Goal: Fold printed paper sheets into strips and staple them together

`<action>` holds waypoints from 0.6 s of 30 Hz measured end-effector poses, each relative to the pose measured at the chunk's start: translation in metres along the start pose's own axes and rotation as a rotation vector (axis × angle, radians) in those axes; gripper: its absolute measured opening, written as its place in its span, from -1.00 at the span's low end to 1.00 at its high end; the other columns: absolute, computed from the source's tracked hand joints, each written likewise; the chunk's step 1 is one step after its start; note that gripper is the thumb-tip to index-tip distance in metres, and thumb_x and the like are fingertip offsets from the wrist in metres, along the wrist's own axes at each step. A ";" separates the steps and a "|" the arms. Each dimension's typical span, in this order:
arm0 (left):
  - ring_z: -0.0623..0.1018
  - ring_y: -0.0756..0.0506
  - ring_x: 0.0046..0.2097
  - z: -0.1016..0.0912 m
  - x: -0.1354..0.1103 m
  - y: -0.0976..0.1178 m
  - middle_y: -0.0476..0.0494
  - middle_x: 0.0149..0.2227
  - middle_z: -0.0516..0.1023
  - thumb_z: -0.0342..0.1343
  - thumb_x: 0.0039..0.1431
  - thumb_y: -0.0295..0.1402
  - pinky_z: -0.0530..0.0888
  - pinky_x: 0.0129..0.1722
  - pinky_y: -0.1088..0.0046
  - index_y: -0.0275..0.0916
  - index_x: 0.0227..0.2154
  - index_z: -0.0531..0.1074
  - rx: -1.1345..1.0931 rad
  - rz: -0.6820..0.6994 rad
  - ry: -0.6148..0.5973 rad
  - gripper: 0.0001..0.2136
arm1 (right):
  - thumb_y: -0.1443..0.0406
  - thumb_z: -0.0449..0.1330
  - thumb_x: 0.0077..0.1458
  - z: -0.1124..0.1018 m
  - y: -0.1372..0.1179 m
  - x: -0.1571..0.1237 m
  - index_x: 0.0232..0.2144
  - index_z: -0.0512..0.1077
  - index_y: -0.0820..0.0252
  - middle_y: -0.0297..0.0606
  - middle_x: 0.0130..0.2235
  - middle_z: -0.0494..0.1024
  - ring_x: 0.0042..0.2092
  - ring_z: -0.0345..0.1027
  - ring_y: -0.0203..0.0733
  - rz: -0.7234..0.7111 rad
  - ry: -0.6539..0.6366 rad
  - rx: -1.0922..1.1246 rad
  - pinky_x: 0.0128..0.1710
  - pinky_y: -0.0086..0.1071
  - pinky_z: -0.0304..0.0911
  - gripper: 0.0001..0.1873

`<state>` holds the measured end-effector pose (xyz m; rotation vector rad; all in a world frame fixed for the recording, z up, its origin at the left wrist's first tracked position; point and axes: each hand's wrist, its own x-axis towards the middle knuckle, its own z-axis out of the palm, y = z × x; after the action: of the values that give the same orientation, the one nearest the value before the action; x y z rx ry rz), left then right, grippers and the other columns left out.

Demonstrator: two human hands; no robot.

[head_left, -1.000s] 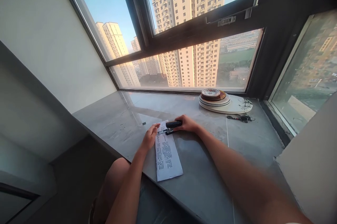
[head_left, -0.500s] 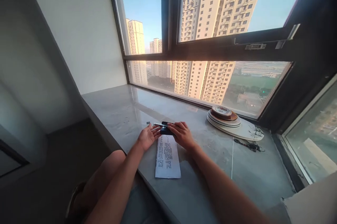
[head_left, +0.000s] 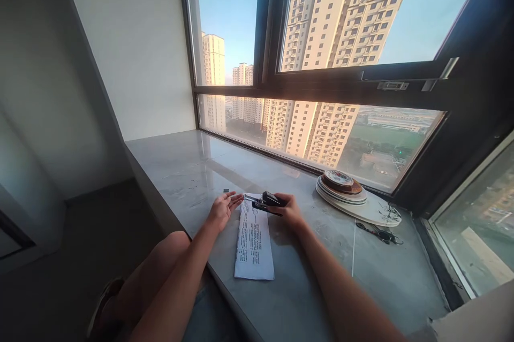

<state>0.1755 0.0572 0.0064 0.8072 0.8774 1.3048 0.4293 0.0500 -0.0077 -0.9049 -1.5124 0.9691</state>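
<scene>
My right hand [head_left: 289, 209] is wrapped round a black stapler [head_left: 268, 200], its top tilted up and a thin silver strip sticking out to the left. My left hand [head_left: 222, 210] is palm up with its fingers stretched out, the fingertips close to the end of that strip; whether they touch it I cannot tell. Under the stapler lies a folded sheet of printed paper [head_left: 254, 251]. Just beyond my left fingers a small grey piece [head_left: 226, 190], perhaps a strip of staples, rests on the sill.
The grey stone sill [head_left: 305, 288] runs along the window. At right stands a stack of white plates [head_left: 346, 197] topped by a round dial [head_left: 338, 177], with a dark cord-like item [head_left: 381, 234] in front. The sill's front edge borders my leg [head_left: 160, 261].
The stapler has turned and shifted right and down over the paper, now gripped from its right end. My left fingers have drawn slightly away from its body. The view has tilted a little.
</scene>
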 end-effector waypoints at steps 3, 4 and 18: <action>0.71 -0.11 -0.14 0.010 0.010 0.002 -0.35 -0.12 0.68 0.01 0.36 -0.51 0.60 0.04 0.25 -0.32 -0.08 0.38 0.211 0.061 -0.012 -0.86 | 0.16 0.52 -0.31 -0.011 0.002 0.001 -0.36 0.60 0.21 -0.28 -0.40 0.58 -0.36 0.38 -0.13 0.082 -0.191 0.401 -0.31 -0.26 0.24 -0.59; 0.71 -0.13 -0.17 0.016 0.015 0.002 -0.35 -0.11 0.68 0.05 0.35 -0.47 0.61 0.00 0.24 -0.32 -0.07 0.40 0.294 0.078 -0.029 -0.86 | 0.14 0.52 -0.36 -0.013 0.003 0.001 -0.40 0.58 0.20 -0.27 -0.42 0.56 -0.37 0.37 -0.14 0.071 -0.239 0.493 -0.31 -0.25 0.24 -0.59; 0.64 -0.17 -0.28 0.119 0.107 -0.030 -0.12 -0.49 0.67 0.39 -0.06 -0.37 0.50 -0.15 0.39 -0.22 -0.54 0.65 1.249 0.220 -0.260 -0.94 | 0.31 0.44 -0.12 -0.033 0.007 0.015 -0.27 0.61 0.04 -0.38 -0.22 0.62 -0.25 0.44 -0.22 -0.084 0.356 0.809 -0.23 -0.35 0.32 -0.73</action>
<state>0.3005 0.1594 0.0255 2.0264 1.4018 0.6792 0.4601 0.0702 -0.0053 -0.3870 -0.7350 1.1520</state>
